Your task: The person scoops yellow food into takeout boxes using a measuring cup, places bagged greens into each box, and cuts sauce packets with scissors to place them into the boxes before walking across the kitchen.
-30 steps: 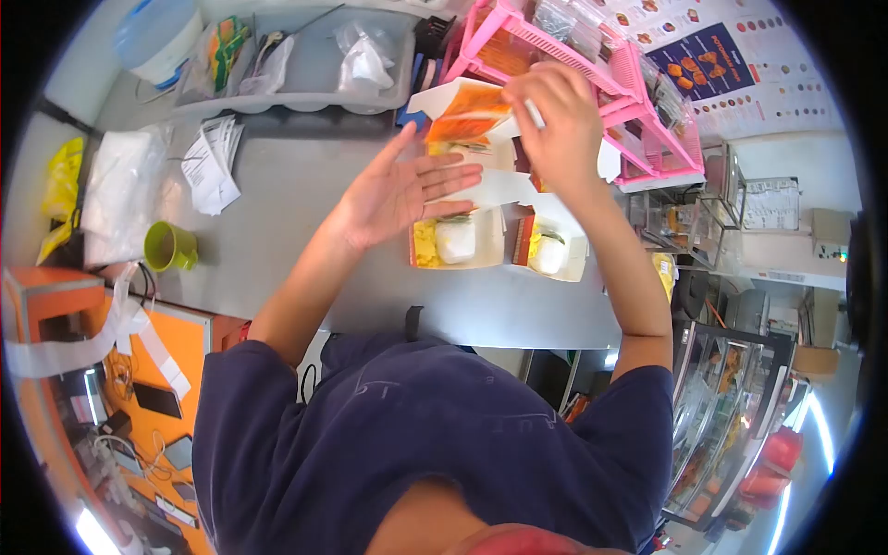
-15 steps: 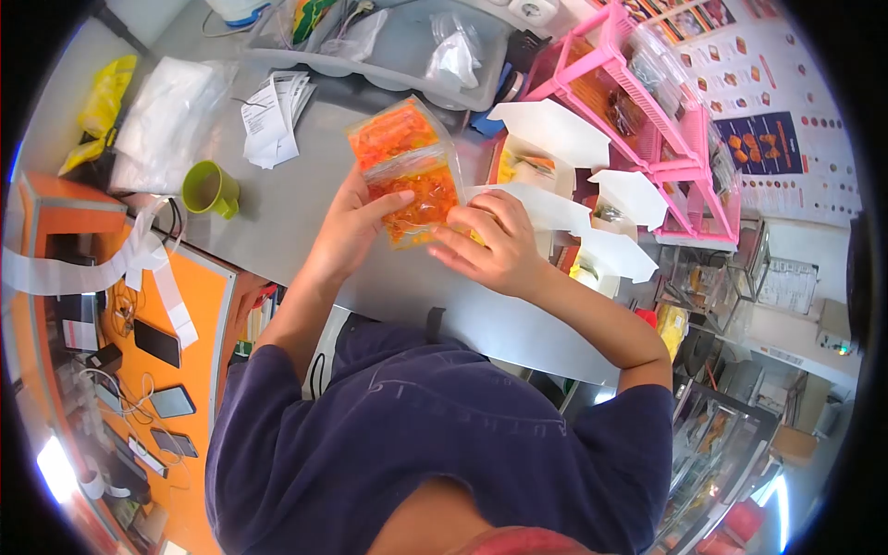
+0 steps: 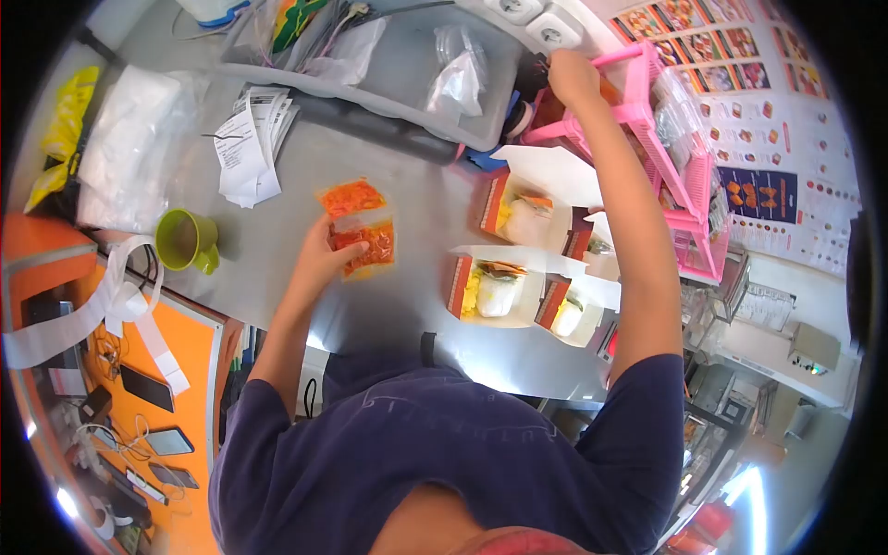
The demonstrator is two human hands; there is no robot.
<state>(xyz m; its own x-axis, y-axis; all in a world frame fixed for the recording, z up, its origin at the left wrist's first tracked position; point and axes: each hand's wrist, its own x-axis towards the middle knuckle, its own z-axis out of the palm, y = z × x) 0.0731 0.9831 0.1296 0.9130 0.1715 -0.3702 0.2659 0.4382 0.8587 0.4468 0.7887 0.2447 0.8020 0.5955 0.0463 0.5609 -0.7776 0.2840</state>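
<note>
My left hand point(image 3: 326, 254) grips clear sachets of orange-red sauce point(image 3: 363, 248) over the steel counter, thumb on top. My right hand point(image 3: 574, 78) reaches far forward to the back of the pink basket rack point(image 3: 642, 116); its fingertips are hidden, so I cannot see whether it holds anything. Between the arms stand several open white and brown food boxes. The front left box point(image 3: 459, 287) and the back left box point(image 3: 490, 203) each contain a white wrapped item and something yellow. My right forearm passes over the boxes' right side.
A grey tray point(image 3: 398, 102) with plastic bags lies at the back. Paper slips point(image 3: 250, 148), a green mug point(image 3: 186, 240) and white plastic bags point(image 3: 139, 153) are on the left. Phones and cables lie on the orange surface point(image 3: 199, 347) at lower left.
My right hand has let go of the sachets and moved forward and right to the rack. The sachets, in my left hand, are lower and further left. The camera view has shifted.
</note>
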